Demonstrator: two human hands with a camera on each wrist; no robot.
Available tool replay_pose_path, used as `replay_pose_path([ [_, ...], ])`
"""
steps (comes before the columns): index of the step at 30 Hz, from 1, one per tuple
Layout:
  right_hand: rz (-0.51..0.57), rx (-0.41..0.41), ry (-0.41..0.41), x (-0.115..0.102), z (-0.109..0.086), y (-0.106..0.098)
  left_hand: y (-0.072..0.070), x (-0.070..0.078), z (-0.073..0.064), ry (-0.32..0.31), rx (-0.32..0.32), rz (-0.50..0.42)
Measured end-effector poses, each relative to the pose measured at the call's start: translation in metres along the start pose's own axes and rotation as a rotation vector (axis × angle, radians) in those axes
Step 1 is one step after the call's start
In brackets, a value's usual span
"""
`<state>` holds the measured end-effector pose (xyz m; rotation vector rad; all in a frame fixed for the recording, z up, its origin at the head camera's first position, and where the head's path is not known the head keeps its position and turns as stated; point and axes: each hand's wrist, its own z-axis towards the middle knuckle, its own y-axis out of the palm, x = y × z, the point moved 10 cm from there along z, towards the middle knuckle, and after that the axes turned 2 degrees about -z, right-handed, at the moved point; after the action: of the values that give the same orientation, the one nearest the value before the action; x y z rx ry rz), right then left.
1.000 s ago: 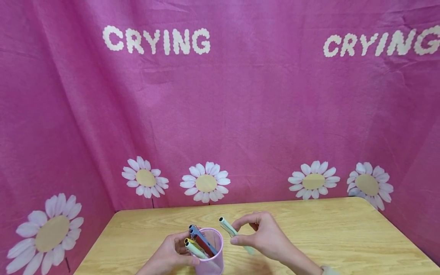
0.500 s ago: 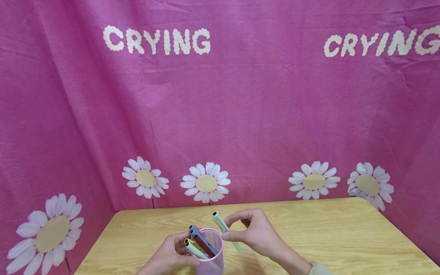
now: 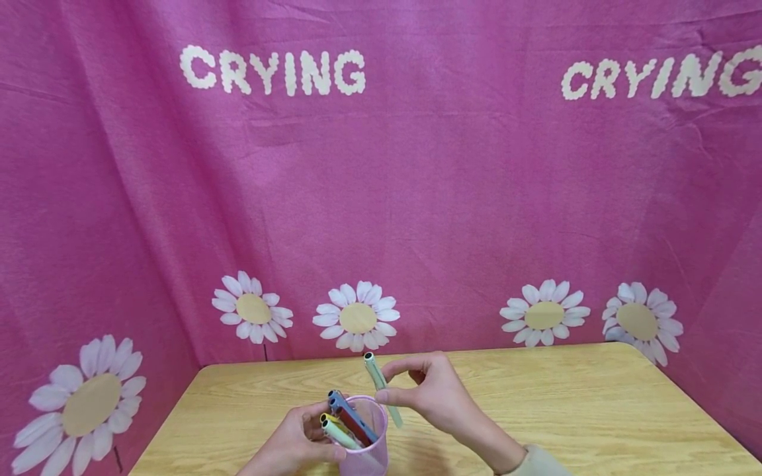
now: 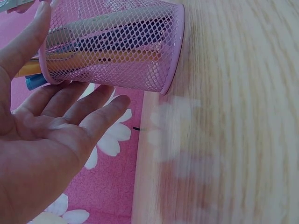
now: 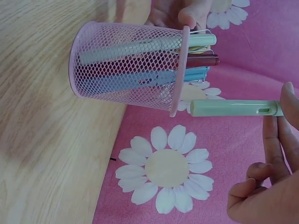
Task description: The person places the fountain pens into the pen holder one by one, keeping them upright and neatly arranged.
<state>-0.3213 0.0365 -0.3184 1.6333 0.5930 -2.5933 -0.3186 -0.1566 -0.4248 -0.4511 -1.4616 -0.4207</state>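
Observation:
A pink mesh pen cup [image 3: 375, 459] stands upright on the table near its front. My left hand [image 3: 290, 439] holds it at the rim, thumb on the near side and fingers around the far side. Inside lean several pens: a pale green one [image 3: 339, 434], a dark red one [image 3: 354, 426], plus blue and yellow ones. Between thumb and fingertips, my right hand [image 3: 439, 404] pinches another pale green pen [image 3: 375, 373] near its upper end. In the right wrist view that pen's lower end [image 5: 198, 108] is just above the rim level, beside the cup's opening.
The light wooden table [image 3: 565, 410] reaches back to a pink curtain [image 3: 440, 198] printed with daisies and white lettering. The curtain also closes in the left and right sides.
My right hand has moved left and slightly up, bringing the pale green pen closer to the cup and turning it more upright. The left hand and cup have stayed put.

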Motion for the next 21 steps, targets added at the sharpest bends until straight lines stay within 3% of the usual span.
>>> replay_pose_path([
  [12,0.067,0.003,-0.019,-0.003,0.008,0.008,-0.001,-0.001,0.000,-0.009,0.007,-0.003],
  [21,0.108,0.001,-0.002,0.009,0.010,0.019,0.000,-0.001,0.000,-0.004,0.000,-0.018],
])
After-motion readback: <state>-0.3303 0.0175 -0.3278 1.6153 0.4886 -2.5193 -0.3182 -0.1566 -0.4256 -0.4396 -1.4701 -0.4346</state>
